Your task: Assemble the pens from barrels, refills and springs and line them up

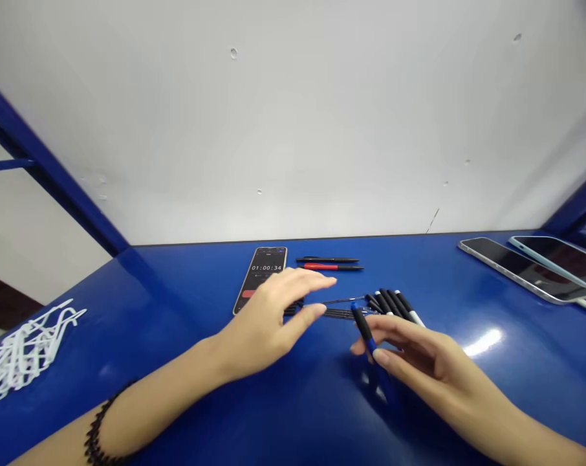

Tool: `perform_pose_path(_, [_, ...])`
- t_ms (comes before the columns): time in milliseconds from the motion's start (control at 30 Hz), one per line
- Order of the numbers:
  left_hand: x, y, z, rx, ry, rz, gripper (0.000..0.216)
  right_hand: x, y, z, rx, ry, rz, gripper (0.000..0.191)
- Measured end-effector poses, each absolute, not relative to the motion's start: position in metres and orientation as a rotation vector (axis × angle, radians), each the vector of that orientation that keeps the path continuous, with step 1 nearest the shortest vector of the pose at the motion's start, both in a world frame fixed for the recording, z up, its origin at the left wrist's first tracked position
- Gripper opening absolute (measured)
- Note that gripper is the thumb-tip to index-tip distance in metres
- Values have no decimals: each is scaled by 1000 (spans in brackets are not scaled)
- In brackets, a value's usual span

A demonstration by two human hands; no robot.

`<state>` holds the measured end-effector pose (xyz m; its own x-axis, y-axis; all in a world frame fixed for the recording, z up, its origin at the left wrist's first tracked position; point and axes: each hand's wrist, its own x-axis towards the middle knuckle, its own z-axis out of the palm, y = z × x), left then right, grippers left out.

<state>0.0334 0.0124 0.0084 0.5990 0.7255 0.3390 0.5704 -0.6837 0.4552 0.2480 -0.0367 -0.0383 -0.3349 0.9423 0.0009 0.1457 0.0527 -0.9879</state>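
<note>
My right hand pinches a blue pen with a black grip, tilted above the blue table. With thumb and fingers apart, my left hand hovers empty beside a phone that shows a running timer. Between the hands lie several thin black sticks, partly hidden, which look like small brushes. Several black markers, some with white ends, lie side by side just beyond my right fingers.
A black pen and a red and black pen lie near the back wall. Two phones rest at the right, one with a white cable. A pile of white plastic hooks or hangers sits at the left edge.
</note>
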Motion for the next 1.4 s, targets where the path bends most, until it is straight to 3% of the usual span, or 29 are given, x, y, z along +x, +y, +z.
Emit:
perform_pose_path(200, [28,25,1,2823,1441,279,8,255,-37,-35,-1165,-1607,1343,30])
perform_pose_path(500, [39,24,-15,2744,1569,200,12,252,-41,-39,-1126,-1660,1380,29])
perform_pose_path(667, [37,25,-12,2715,1569,275,12,251,-40,-40,-1127,-1645,1374,29])
perform_pose_path(900, [33,21,2,2304,1275,762,6,249,-39,-41,-1138,-1673,1415,28])
perform_pose_path(1067, [42,12,3,1897,1155,774,6,246,-41,-42,-1155,-1689,1427,30])
perform_pose_path(1167, [48,6,0,1762,1099,798,19,246,-42,-39,-1154,-1740,1436,26])
perform_pose_path(1400, [59,-2,-6,1579,1115,898,5,247,-43,-40,-1143,-1742,1428,25])
